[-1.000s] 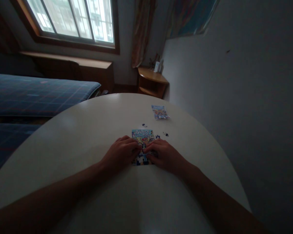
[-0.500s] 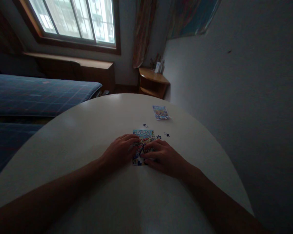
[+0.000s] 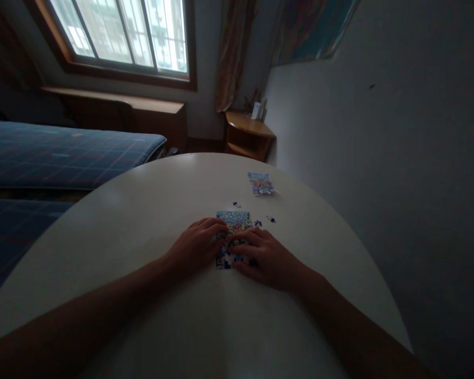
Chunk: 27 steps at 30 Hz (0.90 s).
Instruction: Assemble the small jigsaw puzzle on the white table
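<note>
A small colourful jigsaw puzzle (image 3: 237, 217) with lettering along its top lies flat on the white table, partly covered by my hands. My left hand (image 3: 199, 239) rests on its left edge, fingers stretched out over the pieces. From the right, my right hand (image 3: 264, 258) reaches across the puzzle with its fingers apart and bent, the tips touching the middle. No piece shows between the fingers of either hand. Loose puzzle pieces lie beyond and to the right: some dark ones (image 3: 258, 223), a pair (image 3: 271, 219) and a few small ones (image 3: 236, 204).
Farther back on the round white table (image 3: 161, 184) lies a printed picture packet (image 3: 262, 184). A plaid mattress (image 3: 63, 152) stands to the left, a wooden corner shelf (image 3: 248, 123) behind, and a wall (image 3: 379, 158) runs along the right.
My right hand's fingers have shifted slightly on the puzzle, and a bit more of its lower part shows. My left hand has hardly moved.
</note>
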Tool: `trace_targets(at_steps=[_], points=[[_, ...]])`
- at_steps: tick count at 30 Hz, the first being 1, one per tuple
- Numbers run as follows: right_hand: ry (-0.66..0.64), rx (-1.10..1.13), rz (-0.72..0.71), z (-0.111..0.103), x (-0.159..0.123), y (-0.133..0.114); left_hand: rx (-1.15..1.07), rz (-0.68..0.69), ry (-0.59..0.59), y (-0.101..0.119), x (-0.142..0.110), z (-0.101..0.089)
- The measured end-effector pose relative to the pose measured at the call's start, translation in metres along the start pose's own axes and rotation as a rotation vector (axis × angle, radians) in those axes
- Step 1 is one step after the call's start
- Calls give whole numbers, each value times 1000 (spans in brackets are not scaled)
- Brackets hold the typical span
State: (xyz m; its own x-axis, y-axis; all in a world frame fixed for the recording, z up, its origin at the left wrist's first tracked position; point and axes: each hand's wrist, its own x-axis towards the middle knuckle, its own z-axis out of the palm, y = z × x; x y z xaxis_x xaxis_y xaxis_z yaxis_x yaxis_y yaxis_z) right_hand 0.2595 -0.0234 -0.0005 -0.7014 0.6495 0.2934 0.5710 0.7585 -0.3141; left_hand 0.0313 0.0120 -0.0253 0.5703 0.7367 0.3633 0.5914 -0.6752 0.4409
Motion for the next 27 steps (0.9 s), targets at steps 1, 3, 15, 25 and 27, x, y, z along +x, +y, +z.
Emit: trace_targets(at_steps=[1,3,15,25,27], points=[[19,10,15,1,0,1,2,3,3,1,0,0],[78,27,77,3,1,5,7,7,5,2,0,0],[55,-142,779,-14,77,48,36,25,-3,0,-2,2],[-128,-111,868,-15,110,74,33,41,-1,0,-2,1],[-141,-86,838,-16,109,77,28,44,4,0,-1,1]])
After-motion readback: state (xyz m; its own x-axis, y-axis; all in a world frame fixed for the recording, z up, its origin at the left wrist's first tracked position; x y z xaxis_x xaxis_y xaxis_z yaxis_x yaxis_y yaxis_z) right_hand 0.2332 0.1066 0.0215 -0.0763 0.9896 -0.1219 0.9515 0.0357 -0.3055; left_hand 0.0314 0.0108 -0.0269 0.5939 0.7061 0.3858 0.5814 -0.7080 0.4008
